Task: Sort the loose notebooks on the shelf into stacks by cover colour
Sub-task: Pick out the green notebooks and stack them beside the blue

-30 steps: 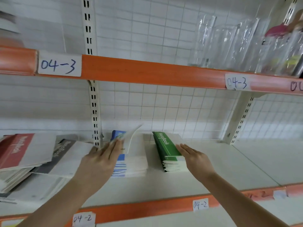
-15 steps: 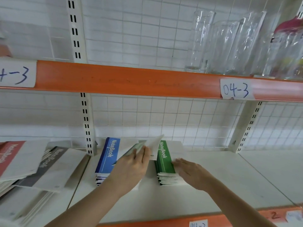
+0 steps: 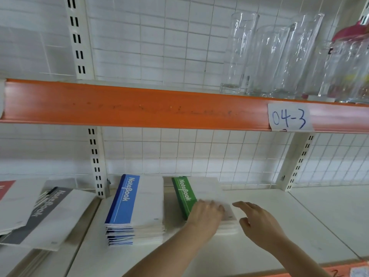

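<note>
- Green notebook stack (image 3: 184, 193) — the left hand (image 3: 205, 217) lay flat on top, fingers straight, grasping nothing.
- Right hand (image 3: 259, 224) hovered just beside it — fingers loosely spread, released.

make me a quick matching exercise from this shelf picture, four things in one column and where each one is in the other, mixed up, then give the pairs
Things
1. blue notebook stack
2. green notebook stack
3. grey notebook
4. glass vases

Places
A. upper shelf, right
B. under the left hand
C. left of the upright post
D. between the post and the green stack

Pairs: 1-D, 2-B, 3-C, 4-A
</note>
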The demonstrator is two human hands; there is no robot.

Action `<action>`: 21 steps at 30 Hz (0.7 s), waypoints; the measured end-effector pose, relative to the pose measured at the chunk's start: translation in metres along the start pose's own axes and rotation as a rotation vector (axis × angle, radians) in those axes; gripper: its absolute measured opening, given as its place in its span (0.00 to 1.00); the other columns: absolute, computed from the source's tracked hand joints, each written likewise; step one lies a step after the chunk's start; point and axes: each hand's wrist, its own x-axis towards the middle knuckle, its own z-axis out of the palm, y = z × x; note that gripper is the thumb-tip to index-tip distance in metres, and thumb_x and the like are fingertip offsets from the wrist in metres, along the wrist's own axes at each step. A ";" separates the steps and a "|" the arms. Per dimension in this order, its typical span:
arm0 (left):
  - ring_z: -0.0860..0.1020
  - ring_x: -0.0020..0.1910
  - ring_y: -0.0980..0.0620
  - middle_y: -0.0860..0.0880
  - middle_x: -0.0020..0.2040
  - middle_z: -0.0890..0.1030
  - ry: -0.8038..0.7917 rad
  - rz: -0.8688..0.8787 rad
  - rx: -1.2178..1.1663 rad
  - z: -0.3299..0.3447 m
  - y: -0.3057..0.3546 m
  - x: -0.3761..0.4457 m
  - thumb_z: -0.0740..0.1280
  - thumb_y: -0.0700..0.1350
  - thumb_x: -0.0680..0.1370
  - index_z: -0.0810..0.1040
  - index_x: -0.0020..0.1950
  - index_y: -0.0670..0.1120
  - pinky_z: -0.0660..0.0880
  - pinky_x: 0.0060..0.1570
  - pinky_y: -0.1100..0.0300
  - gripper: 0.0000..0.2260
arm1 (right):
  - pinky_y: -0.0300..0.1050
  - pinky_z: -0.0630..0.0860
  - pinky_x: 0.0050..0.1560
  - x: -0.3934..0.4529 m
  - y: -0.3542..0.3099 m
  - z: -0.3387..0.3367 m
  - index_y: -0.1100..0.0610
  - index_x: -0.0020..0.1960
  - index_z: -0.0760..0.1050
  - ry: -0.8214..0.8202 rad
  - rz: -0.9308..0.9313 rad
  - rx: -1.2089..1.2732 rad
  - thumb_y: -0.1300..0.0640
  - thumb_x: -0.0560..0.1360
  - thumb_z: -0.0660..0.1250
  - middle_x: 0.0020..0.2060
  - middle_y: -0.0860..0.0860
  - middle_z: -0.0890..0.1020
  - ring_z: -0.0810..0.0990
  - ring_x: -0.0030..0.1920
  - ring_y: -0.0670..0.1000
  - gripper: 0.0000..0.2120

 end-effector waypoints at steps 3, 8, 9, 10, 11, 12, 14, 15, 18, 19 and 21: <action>0.68 0.64 0.35 0.43 0.68 0.72 -0.036 -0.013 -0.124 0.009 0.000 0.004 0.53 0.45 0.84 0.67 0.72 0.44 0.70 0.52 0.47 0.17 | 0.35 0.70 0.54 -0.006 0.002 0.001 0.46 0.71 0.65 -0.019 0.008 -0.021 0.59 0.76 0.56 0.64 0.41 0.74 0.72 0.63 0.43 0.24; 0.57 0.74 0.33 0.45 0.77 0.61 -0.031 0.085 -0.150 0.016 -0.004 0.002 0.49 0.48 0.86 0.59 0.78 0.48 0.56 0.72 0.44 0.20 | 0.34 0.68 0.56 -0.007 -0.003 0.006 0.45 0.73 0.61 -0.085 0.057 -0.008 0.58 0.77 0.55 0.69 0.41 0.70 0.69 0.66 0.43 0.25; 0.58 0.74 0.33 0.45 0.77 0.61 -0.021 0.104 -0.150 0.019 -0.004 0.001 0.50 0.47 0.85 0.59 0.78 0.48 0.58 0.72 0.44 0.20 | 0.36 0.68 0.58 -0.005 -0.004 0.006 0.46 0.75 0.59 -0.106 0.087 0.009 0.57 0.78 0.55 0.70 0.42 0.68 0.69 0.67 0.44 0.26; 0.58 0.74 0.32 0.45 0.78 0.61 -0.009 0.122 -0.150 0.023 -0.005 -0.001 0.51 0.46 0.85 0.58 0.78 0.48 0.59 0.72 0.43 0.20 | 0.38 0.68 0.59 -0.003 -0.006 0.007 0.48 0.76 0.56 -0.131 0.123 0.023 0.57 0.78 0.54 0.72 0.43 0.67 0.68 0.68 0.46 0.26; 0.58 0.74 0.32 0.45 0.78 0.60 0.000 0.140 -0.140 0.026 -0.006 -0.002 0.52 0.45 0.85 0.58 0.78 0.48 0.59 0.72 0.43 0.21 | 0.39 0.68 0.59 -0.001 -0.007 0.009 0.49 0.77 0.54 -0.161 0.156 0.032 0.56 0.79 0.54 0.72 0.45 0.66 0.69 0.68 0.48 0.27; 0.58 0.75 0.33 0.44 0.78 0.60 0.010 0.153 -0.134 0.028 -0.007 -0.003 0.53 0.43 0.85 0.57 0.79 0.48 0.59 0.72 0.44 0.21 | 0.41 0.68 0.59 0.001 -0.008 0.012 0.50 0.77 0.53 -0.195 0.183 0.036 0.56 0.79 0.54 0.72 0.47 0.67 0.69 0.68 0.49 0.27; 0.59 0.75 0.34 0.44 0.78 0.60 0.011 0.172 -0.149 0.029 -0.008 -0.002 0.53 0.41 0.84 0.56 0.79 0.46 0.58 0.73 0.45 0.22 | 0.42 0.69 0.58 0.006 -0.010 0.018 0.52 0.76 0.56 -0.252 0.218 0.053 0.56 0.78 0.54 0.69 0.50 0.71 0.72 0.66 0.52 0.26; 0.59 0.75 0.34 0.44 0.78 0.60 0.000 0.184 -0.155 0.029 -0.009 -0.002 0.52 0.41 0.84 0.56 0.79 0.45 0.57 0.73 0.46 0.22 | 0.42 0.70 0.55 0.007 -0.011 0.021 0.52 0.74 0.59 -0.265 0.224 0.064 0.57 0.77 0.55 0.66 0.51 0.74 0.73 0.63 0.53 0.24; 0.60 0.75 0.35 0.45 0.77 0.61 0.032 0.250 -0.171 0.033 -0.011 0.006 0.46 0.46 0.82 0.57 0.79 0.45 0.57 0.73 0.47 0.24 | 0.44 0.69 0.46 0.009 -0.014 0.025 0.53 0.65 0.65 -0.281 0.231 0.075 0.59 0.76 0.55 0.58 0.52 0.78 0.76 0.57 0.55 0.17; 0.62 0.74 0.36 0.46 0.76 0.64 0.067 0.261 -0.174 0.036 -0.011 0.010 0.42 0.50 0.82 0.60 0.78 0.45 0.59 0.73 0.49 0.26 | 0.43 0.68 0.45 0.009 -0.015 0.025 0.53 0.64 0.65 -0.279 0.230 0.073 0.59 0.76 0.55 0.57 0.52 0.78 0.77 0.56 0.54 0.17; 0.68 0.71 0.38 0.48 0.73 0.70 0.143 0.228 -0.228 0.038 -0.010 0.015 0.34 0.58 0.81 0.66 0.75 0.47 0.63 0.71 0.49 0.33 | 0.43 0.69 0.45 0.009 -0.015 0.023 0.51 0.65 0.64 -0.277 0.222 0.074 0.59 0.76 0.55 0.58 0.51 0.78 0.77 0.57 0.54 0.17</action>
